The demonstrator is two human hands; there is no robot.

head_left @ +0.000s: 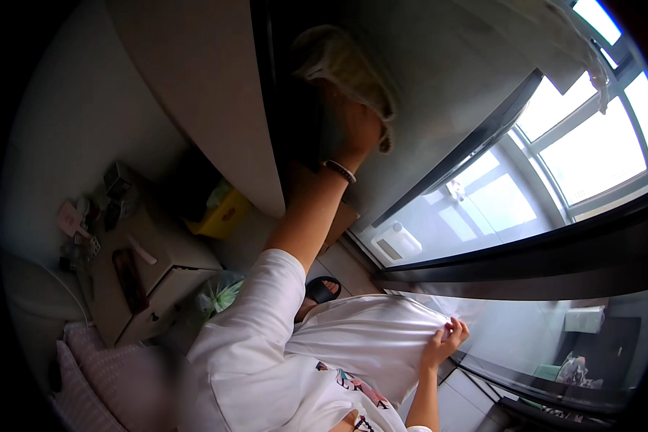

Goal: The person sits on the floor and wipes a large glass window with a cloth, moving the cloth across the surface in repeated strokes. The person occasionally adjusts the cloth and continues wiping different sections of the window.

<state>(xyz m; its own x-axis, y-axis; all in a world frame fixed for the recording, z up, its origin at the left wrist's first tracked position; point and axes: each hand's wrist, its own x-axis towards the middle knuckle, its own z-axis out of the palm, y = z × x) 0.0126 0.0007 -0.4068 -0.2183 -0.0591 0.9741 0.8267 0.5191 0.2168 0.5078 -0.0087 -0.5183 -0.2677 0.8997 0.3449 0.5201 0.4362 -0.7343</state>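
Note:
My left hand (356, 127) reaches up and is closed on a yellowish-beige cloth (351, 67). The cloth lies at or close to a smooth grey panel (437, 119), beside a dark gap; shadow hides my fingertips. A bracelet (339, 170) circles that wrist. Lower on the right, my right hand (447, 341) pinches the edge of my white shirt (356, 329) and pulls the fabric out to the side. The shirt has a printed design on the chest.
A pale curved panel (210, 97) borders the gap. To the left stand a cabinet (162, 232) with small items on it, a yellow container (224, 216) and a clear bag (218, 294) with green contents. Dark-framed glass (518, 270) and bright windows (594, 151) line the right.

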